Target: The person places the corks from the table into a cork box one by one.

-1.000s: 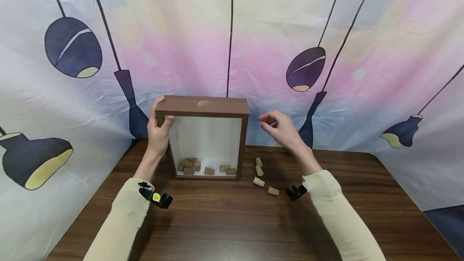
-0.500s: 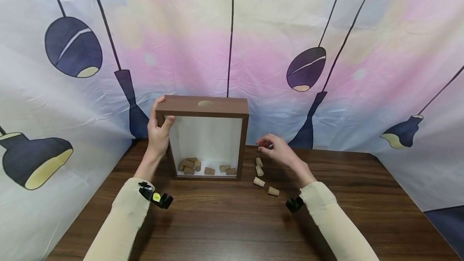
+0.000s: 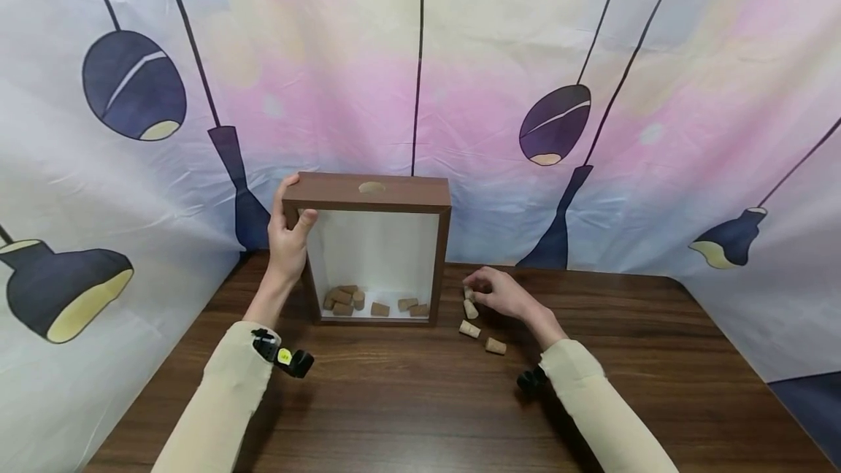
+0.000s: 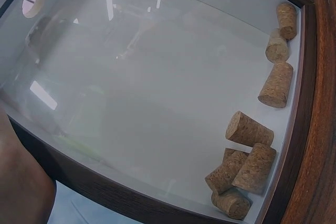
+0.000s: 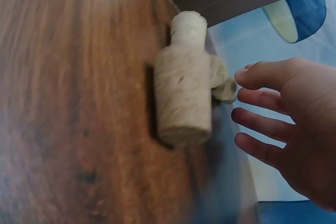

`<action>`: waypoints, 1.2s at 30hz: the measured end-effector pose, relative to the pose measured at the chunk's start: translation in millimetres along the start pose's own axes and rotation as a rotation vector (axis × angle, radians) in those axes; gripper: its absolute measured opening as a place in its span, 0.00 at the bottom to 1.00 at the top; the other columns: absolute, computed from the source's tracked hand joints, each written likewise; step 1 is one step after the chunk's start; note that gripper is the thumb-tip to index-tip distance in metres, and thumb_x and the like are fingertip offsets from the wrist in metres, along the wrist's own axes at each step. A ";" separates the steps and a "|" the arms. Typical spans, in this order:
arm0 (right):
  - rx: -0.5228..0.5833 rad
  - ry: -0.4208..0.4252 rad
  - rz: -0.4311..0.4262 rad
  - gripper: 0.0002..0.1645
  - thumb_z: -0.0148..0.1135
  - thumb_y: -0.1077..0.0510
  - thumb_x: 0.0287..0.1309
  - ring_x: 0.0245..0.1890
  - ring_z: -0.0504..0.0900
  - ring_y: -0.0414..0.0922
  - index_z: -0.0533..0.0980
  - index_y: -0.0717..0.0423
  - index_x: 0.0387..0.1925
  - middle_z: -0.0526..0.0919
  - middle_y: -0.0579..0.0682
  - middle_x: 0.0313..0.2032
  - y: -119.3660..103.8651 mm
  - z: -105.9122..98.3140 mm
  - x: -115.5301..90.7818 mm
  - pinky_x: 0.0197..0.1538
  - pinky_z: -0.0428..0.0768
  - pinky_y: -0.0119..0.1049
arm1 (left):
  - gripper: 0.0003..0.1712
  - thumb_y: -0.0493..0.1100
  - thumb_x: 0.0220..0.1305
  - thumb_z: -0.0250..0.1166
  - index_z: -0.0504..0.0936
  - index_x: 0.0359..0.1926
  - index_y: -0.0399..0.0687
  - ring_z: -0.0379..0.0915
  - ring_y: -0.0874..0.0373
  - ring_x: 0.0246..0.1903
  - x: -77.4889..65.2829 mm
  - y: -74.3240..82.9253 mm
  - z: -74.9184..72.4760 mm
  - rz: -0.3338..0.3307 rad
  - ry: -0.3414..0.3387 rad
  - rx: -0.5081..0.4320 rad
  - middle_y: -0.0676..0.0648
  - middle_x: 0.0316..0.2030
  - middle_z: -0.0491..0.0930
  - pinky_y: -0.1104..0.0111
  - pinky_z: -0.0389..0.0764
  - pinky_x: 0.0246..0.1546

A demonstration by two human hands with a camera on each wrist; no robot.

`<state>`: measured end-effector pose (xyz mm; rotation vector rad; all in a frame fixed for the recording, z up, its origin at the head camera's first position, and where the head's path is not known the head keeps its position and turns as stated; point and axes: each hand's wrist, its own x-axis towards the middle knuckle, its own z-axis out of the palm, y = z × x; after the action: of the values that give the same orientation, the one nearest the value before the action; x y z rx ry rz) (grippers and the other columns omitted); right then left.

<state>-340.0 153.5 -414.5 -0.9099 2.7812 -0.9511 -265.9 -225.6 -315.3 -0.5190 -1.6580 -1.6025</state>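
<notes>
Four corks lie loose on the desk just right of the box: the far cork (image 3: pixel 469 293), a second cork (image 3: pixel 470 309) next to it, a third cork (image 3: pixel 469 329) closer to the person, and the nearest cork (image 3: pixel 496 346) off to the right. The right hand (image 3: pixel 502 294) is at the far cork, thumb and forefinger bent around it in the head view; the right-wrist view shows that grip only loosely curved, fingertips slightly parted, so whether it has hold of the cork I cannot tell. Beside them stands the brown-framed box (image 3: pixel 366 204), upright with a clear front and a round hole (image 3: pixel 371 187) in its top. The left hand (image 3: pixel 287 243) grips its upper left corner firmly, thumb on the front edge. Inside, along the floor, lie at least seven corks (image 4: pixel 275 85), heaped at the left end and sparser toward the right. Judging by this, the work is past halfway: most corks are in the box, four remain outside. No brand or lettering can be read on box or corks; a yellow sticker (image 3: pixel 284 356) on the left wrist camera (image 3: pixel 301 364) bears marks too small to make out. Behind hangs a pastel backdrop (image 3: pixel 342 79) printed with lamps.
</notes>
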 end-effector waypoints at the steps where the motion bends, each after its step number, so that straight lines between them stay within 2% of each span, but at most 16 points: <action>1: -0.003 -0.004 0.003 0.17 0.60 0.58 0.69 0.51 0.80 0.49 0.79 0.54 0.57 0.78 0.51 0.56 1.0 0.8 0.0 0.52 0.78 0.48 | 0.47 0.62 0.62 0.67 0.62 0.73 0.43 0.53 0.61 0.70 -0.1 0.0 -0.1 -0.002 0.000 0.001 0.40 0.73 0.57 0.67 0.57 0.63; 7: -0.017 0.012 0.017 0.15 0.61 0.60 0.68 0.48 0.78 0.48 0.80 0.52 0.54 0.77 0.52 0.56 4.6 4.1 0.6 0.47 0.78 0.45 | 0.46 0.61 0.62 0.68 0.63 0.73 0.44 0.55 0.61 0.69 1.3 -3.8 -0.7 0.000 -0.001 -0.016 0.46 0.72 0.60 0.68 0.58 0.63; 10: -0.026 0.025 0.034 0.13 0.62 0.61 0.67 0.46 0.77 0.46 0.81 0.52 0.52 0.77 0.52 0.54 5.0 4.6 2.3 0.45 0.77 0.44 | 0.45 0.61 0.61 0.68 0.63 0.73 0.47 0.54 0.60 0.69 4.3 -16.2 -3.1 0.011 -0.002 -0.022 0.49 0.72 0.60 0.67 0.57 0.64; 17: -0.022 0.045 0.040 0.12 0.63 0.61 0.66 0.46 0.77 0.47 0.82 0.53 0.50 0.77 0.52 0.54 0.9 1.8 2.9 0.46 0.77 0.45 | 0.44 0.60 0.62 0.69 0.64 0.73 0.49 0.57 0.60 0.67 5.1 -27.2 -6.6 0.022 0.004 -0.032 0.51 0.71 0.62 0.68 0.58 0.64; 19: -0.027 0.055 0.026 0.12 0.64 0.61 0.66 0.46 0.77 0.48 0.82 0.55 0.50 0.77 0.53 0.54 -1.0 -0.1 2.5 0.46 0.77 0.45 | 0.44 0.60 0.61 0.69 0.64 0.73 0.50 0.58 0.59 0.67 6.0 -34.6 -9.1 0.019 0.008 -0.027 0.52 0.71 0.62 0.68 0.59 0.63; 25: -0.037 0.096 -0.010 0.14 0.65 0.60 0.65 0.46 0.78 0.49 0.82 0.58 0.51 0.78 0.52 0.51 -7.0 -7.9 1.0 0.47 0.78 0.46 | 0.44 0.59 0.62 0.69 0.64 0.73 0.51 0.60 0.59 0.65 5.3 -33.0 -8.5 0.024 0.002 -0.034 0.52 0.69 0.64 0.69 0.61 0.61; 32: -0.055 0.158 -0.054 0.14 0.67 0.57 0.64 0.44 0.79 0.46 0.83 0.55 0.50 0.78 0.51 0.50 -15.9 -19.3 1.8 0.46 0.79 0.44 | 0.43 0.58 0.63 0.69 0.64 0.73 0.51 0.63 0.60 0.62 5.1 -34.1 -8.8 0.020 0.009 -0.039 0.55 0.66 0.66 0.71 0.62 0.60; 36: -0.052 0.210 -0.104 0.14 0.67 0.58 0.63 0.43 0.81 0.47 0.83 0.56 0.49 0.78 0.52 0.49 -23.7 -29.0 1.4 0.46 0.80 0.44 | 0.43 0.58 0.63 0.68 0.63 0.73 0.49 0.61 0.61 0.64 4.0 -23.9 -6.6 0.006 0.003 -0.034 0.54 0.67 0.65 0.69 0.61 0.61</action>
<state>-336.0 153.4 -377.2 -1.0275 2.9706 -1.0520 -284.5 -235.9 -328.6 -0.5383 -1.6283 -1.6286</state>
